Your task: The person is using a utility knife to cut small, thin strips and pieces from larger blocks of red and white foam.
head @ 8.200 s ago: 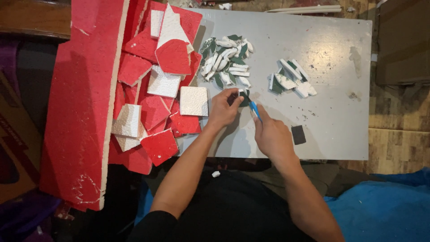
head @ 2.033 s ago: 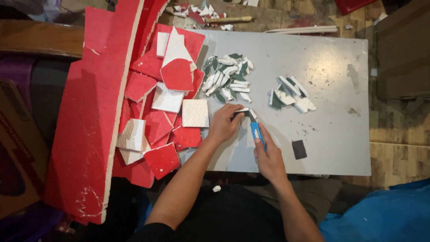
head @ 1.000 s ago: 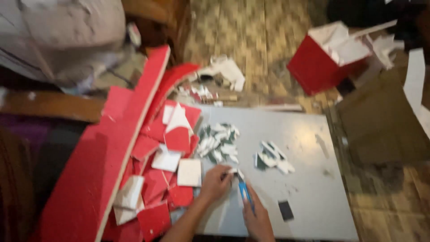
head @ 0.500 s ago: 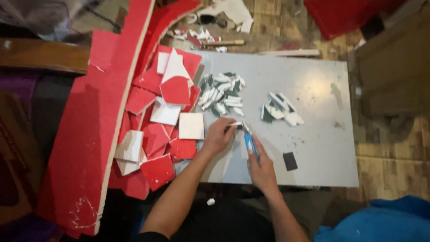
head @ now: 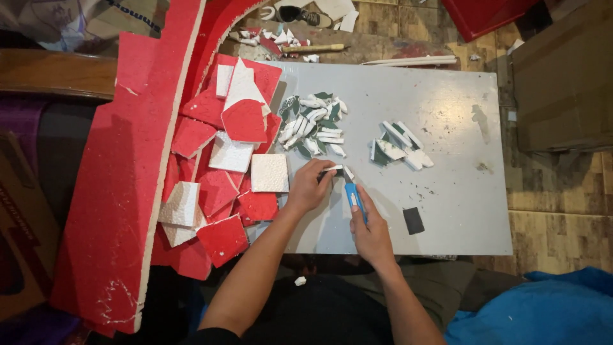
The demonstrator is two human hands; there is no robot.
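Change since half a second ago: head view has swung a little; the board sits more squarely in frame, the hands are at the same spot, and the blue knife is still upright over the small piece.

Head view, surface: pale grey rectangular board [head: 434, 108] serving as a low table, dotted with white crumbs and a few dark specks.

Head view, room: brown patterned floor tiles [head: 555, 211] right of the board; a flat brown cardboard sheet [head: 562, 76] at upper right; blue cloth [head: 543, 313] at lower right; a dark wooden bench edge [head: 57, 73] at upper left.

Left side of board: long red-faced foam panel [head: 121, 185] with a white core, tilted along the board's left edge; beside it a heap of broken red and white foam shards [head: 223, 166], one square white foam tile [head: 269, 172] lying on top near the left hand.

Piles (no containers seen): cluster of small green and white cut strips [head: 314, 124] at the board's upper middle; a smaller group of white and green strips [head: 399, 145] well apart to its right.

Left hand [head: 308, 185]: fingers curled, pinching a small white foam piece [head: 332, 168] against the board.

Right hand [head: 370, 230]: fingers clenched around a blue-handled utility knife [head: 354, 198], its tip right at the white piece.

Other: small black rectangular block [head: 413, 220] lying flat just right of the right hand; a wooden-handled tool [head: 316, 48] on the floor beyond the board's far edge.
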